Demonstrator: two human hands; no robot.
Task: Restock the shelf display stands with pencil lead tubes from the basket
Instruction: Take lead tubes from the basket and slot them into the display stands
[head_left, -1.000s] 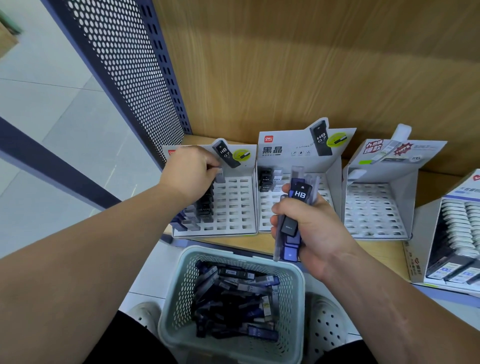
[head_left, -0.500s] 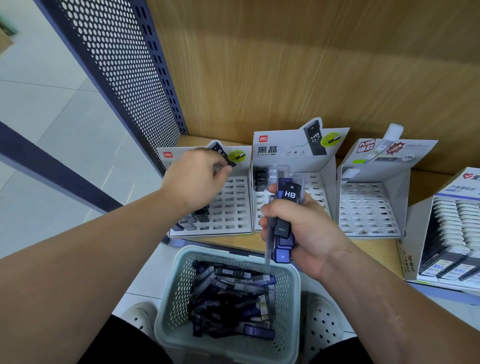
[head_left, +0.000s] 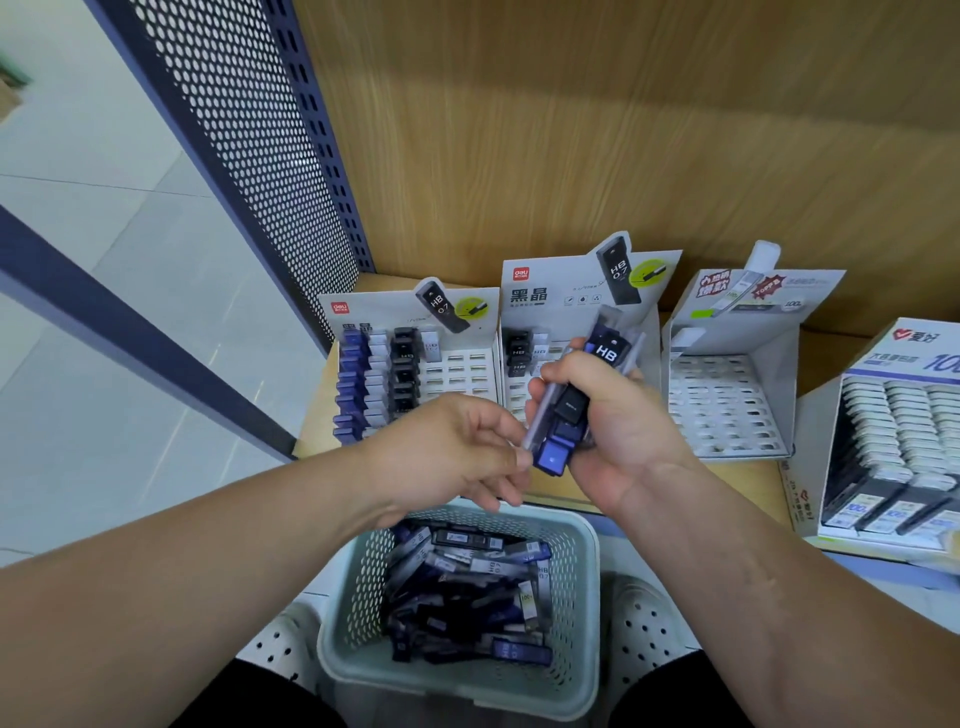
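Fingers (head_left: 558, 370) of the right hand (head_left: 618, 431) curled firmly round a bundle of pencil lead tubes (head_left: 569, 415), upright between the display stands and the basket (head_left: 587, 535), with the left hand (head_left: 447, 447) pinching the lower end of a clear tube (head_left: 537, 415) at the bundle's edge. Wood-grain shelf (head_left: 311, 415), stepped white card display stands (head_left: 457, 371) with slotted grids, perforated plastic basket heaped with loose tubes, then slim, rigid, glossy cases, flat-sided and capped. Probably very light and slick, so better gripped across the flat sides near one end, singly, and eased gently into a slot.
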